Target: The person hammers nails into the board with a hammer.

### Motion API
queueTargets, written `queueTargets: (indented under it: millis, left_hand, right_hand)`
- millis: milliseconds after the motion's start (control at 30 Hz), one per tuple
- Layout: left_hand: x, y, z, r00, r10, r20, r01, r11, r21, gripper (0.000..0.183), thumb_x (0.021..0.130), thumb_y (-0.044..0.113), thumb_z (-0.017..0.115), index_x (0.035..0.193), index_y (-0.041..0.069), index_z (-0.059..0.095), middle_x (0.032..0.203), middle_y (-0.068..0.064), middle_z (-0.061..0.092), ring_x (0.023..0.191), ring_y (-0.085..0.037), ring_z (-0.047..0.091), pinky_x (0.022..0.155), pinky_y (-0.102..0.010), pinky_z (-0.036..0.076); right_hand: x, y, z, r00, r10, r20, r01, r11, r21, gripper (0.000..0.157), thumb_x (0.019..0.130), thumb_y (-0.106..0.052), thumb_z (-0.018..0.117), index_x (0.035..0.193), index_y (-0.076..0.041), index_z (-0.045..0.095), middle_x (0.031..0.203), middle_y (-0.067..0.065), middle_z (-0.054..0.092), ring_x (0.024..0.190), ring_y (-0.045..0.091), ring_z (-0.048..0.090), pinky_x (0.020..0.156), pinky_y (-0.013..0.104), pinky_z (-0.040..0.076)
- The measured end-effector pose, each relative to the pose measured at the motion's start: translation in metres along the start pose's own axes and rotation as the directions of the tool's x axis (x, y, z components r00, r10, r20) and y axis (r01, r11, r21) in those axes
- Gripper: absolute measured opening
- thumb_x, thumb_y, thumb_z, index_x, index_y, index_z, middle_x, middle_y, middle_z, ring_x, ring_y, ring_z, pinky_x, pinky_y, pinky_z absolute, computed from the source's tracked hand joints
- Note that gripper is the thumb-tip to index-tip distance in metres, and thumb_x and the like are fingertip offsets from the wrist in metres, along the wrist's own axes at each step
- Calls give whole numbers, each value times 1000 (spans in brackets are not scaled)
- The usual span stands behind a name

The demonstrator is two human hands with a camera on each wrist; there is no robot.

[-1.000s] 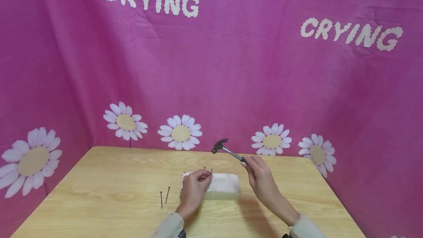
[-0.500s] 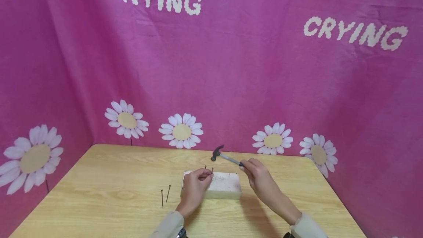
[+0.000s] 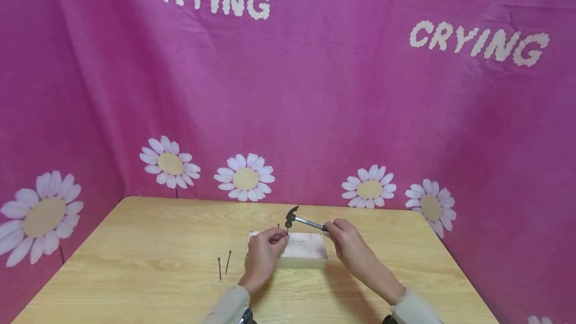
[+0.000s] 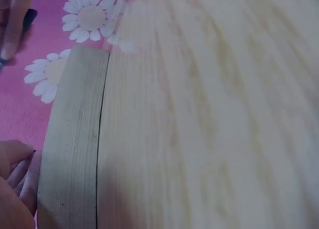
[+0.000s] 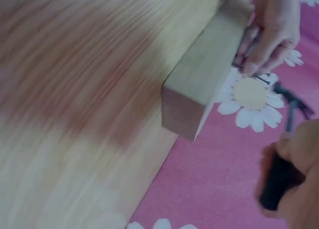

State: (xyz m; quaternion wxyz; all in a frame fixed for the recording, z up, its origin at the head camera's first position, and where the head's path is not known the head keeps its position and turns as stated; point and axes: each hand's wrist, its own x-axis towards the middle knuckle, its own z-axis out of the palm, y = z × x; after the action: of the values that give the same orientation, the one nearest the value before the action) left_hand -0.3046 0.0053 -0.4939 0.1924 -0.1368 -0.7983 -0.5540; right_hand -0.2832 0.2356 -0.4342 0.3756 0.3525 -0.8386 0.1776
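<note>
A pale wooden block (image 3: 302,262) lies on the table, its top whitish and scuffed. My left hand (image 3: 263,255) rests at the block's left part and pinches an upright nail (image 3: 287,232) between thumb and fingertips. Just behind those fingers the top of another nail (image 3: 278,226) shows; its lower part is hidden. My right hand (image 3: 350,245) grips the dark handle end of a claw hammer (image 3: 308,222), whose head is at the top of the pinched nail. In the right wrist view the hammer (image 5: 290,114) looks blurred, beside the block (image 5: 209,64).
Two loose nails (image 3: 219,268) lie on the wooden table (image 3: 148,254) left of the block. A pink curtain (image 3: 315,89) with daisies and lettering hangs behind the table and along both sides.
The hammer has come down and slightly left, from above the block onto the pinched nail's head. My left hand keeps its pinch on the nail, and the block stays put.
</note>
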Motion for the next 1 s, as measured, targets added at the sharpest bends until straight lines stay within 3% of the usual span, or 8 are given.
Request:
queueTargets:
  millis: [167, 367, 533, 767, 933, 1000]
  left_hand:
    - [2, 0, -4, 1000, 8, 2, -8, 1000, 2, 5, 91, 2, 78, 95, 3, 81, 89, -6, 81, 77, -14, 76, 71, -20, 60]
    - [3, 1, -4, 1000, -2, 17, 3, 1000, -21, 5, 91, 2, 79, 95, 2, 80, 88, -8, 80, 76, -14, 76, 69, -19, 59]
    - [1, 0, -3, 1000, -3, 5, 3, 1000, -15, 4, 90, 2, 79, 94, 3, 80, 88, -8, 80, 75, -15, 76, 70, -18, 59]
    - [2, 0, -1, 1000, -8, 12, 8, 1000, -7, 6, 91, 3, 79, 96, 2, 81, 89, -7, 81, 78, -15, 77, 71, -19, 59]
    - [2, 0, -2, 1000, -9, 20, 9, 1000, -2, 5, 91, 3, 79, 95, 2, 81, 89, -7, 81, 77, -14, 77, 71, -18, 59]
    - [2, 0, -2, 1000, -4, 19, 4, 1000, -1, 6, 91, 3, 79, 96, 3, 81, 90, -8, 81, 77, -15, 77, 71, -18, 59]
  right_hand:
    - [4, -2, 1, 992, 76, -103, -70, 996, 57, 23, 87, 15, 74, 106, 4, 70, 87, 4, 59, 78, 11, 54, 64, 22, 51]
    - [3, 1, 0, 999, 35, 0, -35, 999, -8, 21, 83, 15, 78, 96, 0, 70, 80, 0, 56, 73, 7, 49, 61, 21, 48]
    - [4, 4, -3, 986, 34, -166, -26, 998, 50, 33, 79, 21, 76, 106, 3, 71, 90, 4, 63, 79, 13, 57, 67, 20, 50]
    - [-1, 5, -5, 1000, -2, 7, 2, 1000, -19, 19, 86, 11, 77, 100, -1, 71, 83, 0, 59, 75, 9, 53, 64, 25, 52]
    - [3, 7, -7, 988, 55, -147, -48, 997, 55, 29, 83, 17, 75, 108, 3, 71, 92, 6, 64, 81, 14, 57, 68, 24, 51]
    - [3, 6, -4, 990, 57, -131, -48, 997, 67, 28, 83, 17, 75, 107, 2, 71, 90, 5, 63, 79, 12, 56, 67, 22, 50]
